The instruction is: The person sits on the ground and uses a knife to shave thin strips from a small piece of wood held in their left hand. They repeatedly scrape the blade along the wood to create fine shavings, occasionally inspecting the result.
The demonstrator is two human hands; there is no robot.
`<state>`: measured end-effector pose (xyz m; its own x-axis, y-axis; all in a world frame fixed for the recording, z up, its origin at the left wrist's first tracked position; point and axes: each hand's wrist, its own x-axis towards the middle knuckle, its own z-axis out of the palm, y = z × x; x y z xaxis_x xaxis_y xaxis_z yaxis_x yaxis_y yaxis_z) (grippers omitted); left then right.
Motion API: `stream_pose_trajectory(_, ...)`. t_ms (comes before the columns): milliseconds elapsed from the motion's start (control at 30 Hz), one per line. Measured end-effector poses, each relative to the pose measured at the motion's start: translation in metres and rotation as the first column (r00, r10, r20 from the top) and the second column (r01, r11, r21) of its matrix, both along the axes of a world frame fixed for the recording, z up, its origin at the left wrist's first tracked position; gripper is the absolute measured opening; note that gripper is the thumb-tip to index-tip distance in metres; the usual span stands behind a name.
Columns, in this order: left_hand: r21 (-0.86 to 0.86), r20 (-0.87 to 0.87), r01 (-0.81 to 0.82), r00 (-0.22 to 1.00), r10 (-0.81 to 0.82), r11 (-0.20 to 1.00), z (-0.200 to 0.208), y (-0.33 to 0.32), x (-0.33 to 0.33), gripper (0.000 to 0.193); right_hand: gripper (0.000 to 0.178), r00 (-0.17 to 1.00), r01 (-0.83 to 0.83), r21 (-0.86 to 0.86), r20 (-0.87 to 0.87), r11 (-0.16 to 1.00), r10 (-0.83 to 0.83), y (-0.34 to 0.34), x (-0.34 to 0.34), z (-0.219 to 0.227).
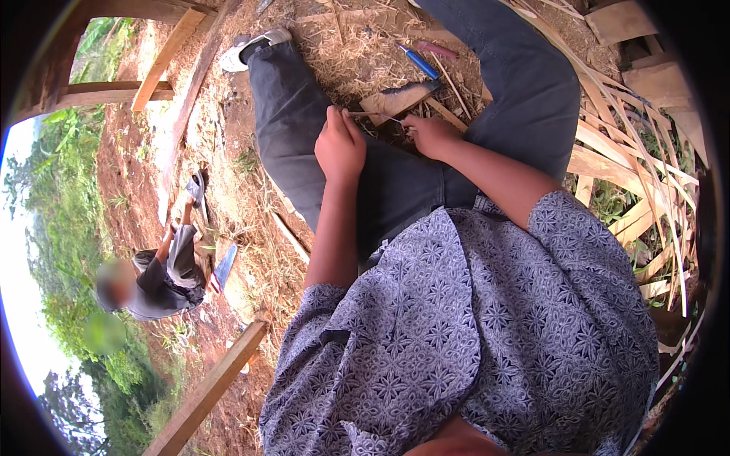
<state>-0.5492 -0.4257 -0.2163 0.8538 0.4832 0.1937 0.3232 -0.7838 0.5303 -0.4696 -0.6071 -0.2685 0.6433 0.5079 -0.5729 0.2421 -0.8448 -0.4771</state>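
- Ground (342, 70): strewn with straw-like shavings.
- Flat wood piece (394, 105): lies beyond the hands, partly blackened.
- Left hand (341, 148): closed, gripping a thin strip (365, 114).
- Right hand (432, 137): closed on a slim pale piece (393, 119), too small to identify.
- Blue tool (423, 65): on the ground.
- Thin strip: between the 2 hands.

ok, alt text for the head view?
Bare left hand holds a thin brown strip, bare right hand a slim pale piece, close together above dark grey trousers. Beyond, a blue-handled tool lies among straw-coloured shavings; at left, another person in dark clothing, knees bent.
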Motion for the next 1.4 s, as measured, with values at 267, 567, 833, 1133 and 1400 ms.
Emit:
stream_pose_trajectory(267,-0.005,-0.016,-0.044,0.999,0.044,0.999,-0.001,-0.005,-0.003,0.016,0.038,0.962,0.234,0.183,0.096,0.955,-0.255,-0.005,0.017,-0.036)
stream_pose_trajectory(567,-0.126,0.171,0.026,0.985,-0.004,0.992,-0.019,-0.001,-0.013,0.015,0.065,0.996,0.054,-0.338,-0.045,0.940,-0.073,0.001,0.009,-0.038)
stream_pose_trajectory(833,-0.179,0.111,-0.031,0.993,0.051,0.983,-0.025,0.003,-0.012,0.021,0.031,0.981,0.019,0.643,0.137,0.765,-0.139,-0.003,0.025,-0.059)
stream_pose_trajectory(1133,-0.175,0.093,-0.123,0.986,0.141,0.977,-0.013,-0.005,-0.001,0.023,0.025,0.973,0.116,0.537,-0.232,0.835,0.014,-0.011,0.022,-0.053)
stream_pose_trajectory(1400,-0.056,0.027,-0.017,0.999,0.019,0.998,0.013,0.003,0.006,0.023,0.021,0.994,0.102,0.094,-0.043,0.990,-0.099,-0.028,0.076,-0.042)
